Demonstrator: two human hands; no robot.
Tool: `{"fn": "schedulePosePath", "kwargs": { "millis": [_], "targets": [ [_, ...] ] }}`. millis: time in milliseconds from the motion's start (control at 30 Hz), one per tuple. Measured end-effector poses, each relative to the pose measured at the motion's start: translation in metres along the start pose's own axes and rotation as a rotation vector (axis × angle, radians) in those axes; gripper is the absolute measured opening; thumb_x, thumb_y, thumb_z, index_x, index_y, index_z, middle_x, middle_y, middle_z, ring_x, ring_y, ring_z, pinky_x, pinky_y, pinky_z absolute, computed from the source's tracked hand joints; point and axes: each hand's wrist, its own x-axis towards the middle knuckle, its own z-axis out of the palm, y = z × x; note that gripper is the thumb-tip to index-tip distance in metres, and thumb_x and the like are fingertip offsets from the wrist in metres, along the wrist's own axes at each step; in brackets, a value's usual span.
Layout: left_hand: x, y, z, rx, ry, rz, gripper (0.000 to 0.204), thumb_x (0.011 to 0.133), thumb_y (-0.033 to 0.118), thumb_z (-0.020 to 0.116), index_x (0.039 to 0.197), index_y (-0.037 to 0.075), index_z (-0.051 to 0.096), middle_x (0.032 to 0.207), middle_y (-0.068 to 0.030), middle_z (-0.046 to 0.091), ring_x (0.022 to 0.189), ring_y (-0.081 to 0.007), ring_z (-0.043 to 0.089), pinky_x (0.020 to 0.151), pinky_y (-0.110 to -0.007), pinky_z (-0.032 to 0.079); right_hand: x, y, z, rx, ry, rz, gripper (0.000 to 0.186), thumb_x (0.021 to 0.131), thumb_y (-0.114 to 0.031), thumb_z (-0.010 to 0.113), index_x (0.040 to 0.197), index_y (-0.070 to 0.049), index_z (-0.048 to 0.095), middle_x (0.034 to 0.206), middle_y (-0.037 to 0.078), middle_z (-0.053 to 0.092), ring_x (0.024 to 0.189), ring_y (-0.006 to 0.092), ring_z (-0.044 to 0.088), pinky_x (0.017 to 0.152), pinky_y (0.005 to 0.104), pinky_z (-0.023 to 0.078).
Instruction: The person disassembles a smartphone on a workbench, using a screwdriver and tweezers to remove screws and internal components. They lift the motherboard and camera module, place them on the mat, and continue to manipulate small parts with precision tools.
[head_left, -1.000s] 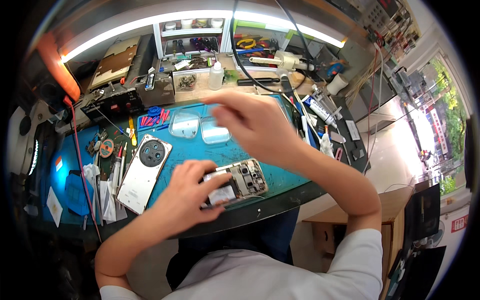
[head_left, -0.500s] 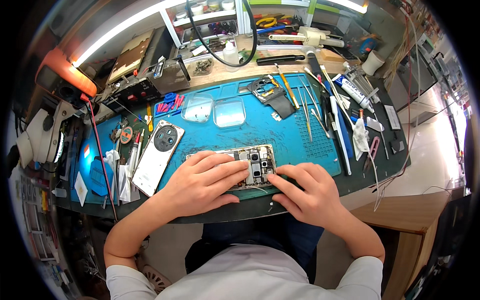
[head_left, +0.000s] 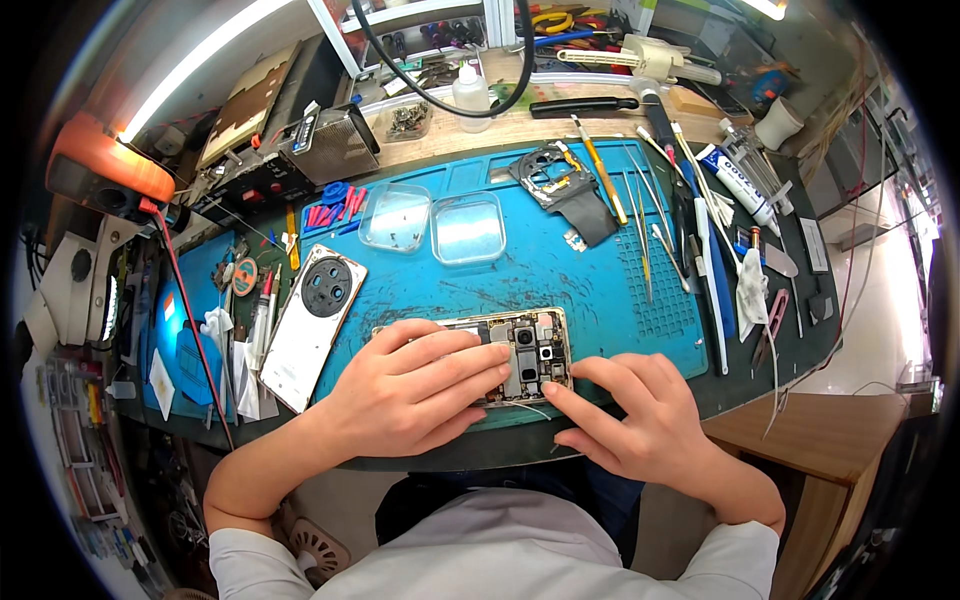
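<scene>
An opened phone (head_left: 530, 360), its circuit boards and camera modules exposed, lies at the mat's near edge. My left hand (head_left: 410, 390) rests over the phone's left part, fingers together across it and thumb along the near side, hiding much of it. My right hand (head_left: 640, 420) has its fingers bent and apart, the index fingertip touching the phone's right end near the modules; whether it pinches anything tiny is unclear. A white back panel with a round black camera ring (head_left: 295, 360) lies to the left. Beyond sit two clear plastic boxes (head_left: 467, 235) and a black part with flex cable (head_left: 580, 220).
The blue mat (head_left: 420, 280) is bordered by tweezers (head_left: 647, 250), swabs, white tubes (head_left: 735, 180) and tools at right. At left are an orange meter (head_left: 105, 165), a red cable and several slim tools. A dropper bottle (head_left: 470, 100) and black cable loop are at the back.
A second ago my right hand was raised over the mat; it came down to the phone's right end. My left hand's fingers flattened across the phone. Since half a second ago, little has moved besides the view.
</scene>
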Motion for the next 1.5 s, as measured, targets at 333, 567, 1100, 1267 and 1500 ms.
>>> {"fn": "schedulePosePath", "kwargs": {
  "millis": [333,567,1100,1267,1500],
  "targets": [
    [0.0,0.003,-0.001,0.03,-0.008,-0.01,0.048,0.076,0.017,0.079,0.123,0.009,0.074,0.134,-0.0024,0.069,0.115,-0.0205,0.066,0.098,-0.038,0.051,0.003,-0.001,0.0,0.041,0.047,0.0,0.046,0.085,-0.033,0.08,0.124,-0.012,0.072,0.116,0.005,0.065,0.093,0.0237,0.062,0.074,0.0362,0.048],
    [0.001,0.0,0.001,0.023,0.021,0.005,0.043,0.079,0.018,0.078,0.121,0.01,0.075,0.132,-0.0005,0.07,0.114,-0.019,0.066,0.098,-0.038,0.051,-0.005,0.015,-0.018,-0.037,0.315,0.23,0.034,0.082,-0.011,0.082,0.115,-0.007,0.074,0.105,0.009,0.068,0.084,0.0286,0.066,0.073,0.0386,0.054],
    [-0.007,-0.001,0.001,-0.103,0.081,-0.059,0.055,0.074,0.017,0.083,0.126,0.006,0.07,0.131,-0.0063,0.071,0.114,-0.0239,0.068,0.098,-0.04,0.051,-0.031,0.048,-0.016,-0.307,0.329,0.571,0.027,0.089,-0.005,0.076,0.116,-0.005,0.074,0.099,0.012,0.066,0.088,0.0302,0.065,0.077,0.0388,0.052],
    [-0.008,-0.002,0.002,-0.195,0.123,-0.076,0.071,0.07,0.012,0.086,0.136,0.003,0.061,0.13,-0.0072,0.071,0.111,-0.0261,0.068,0.095,-0.04,0.05,-0.037,0.05,-0.013,-0.299,0.397,0.57,0.026,0.09,-0.004,0.074,0.116,-0.004,0.074,0.098,0.01,0.067,0.084,0.0257,0.065,0.074,0.0363,0.051],
    [-0.009,0.001,0.003,-0.117,0.063,-0.067,0.072,0.072,0.01,0.084,0.139,0.004,0.059,0.128,0.0004,0.072,0.118,-0.0243,0.064,0.099,-0.041,0.047,-0.034,0.049,-0.01,-0.307,0.518,0.556,0.025,0.09,-0.002,0.073,0.116,-0.004,0.073,0.09,0.007,0.067,0.069,0.0187,0.059,0.062,0.032,0.048]
  ]
}}
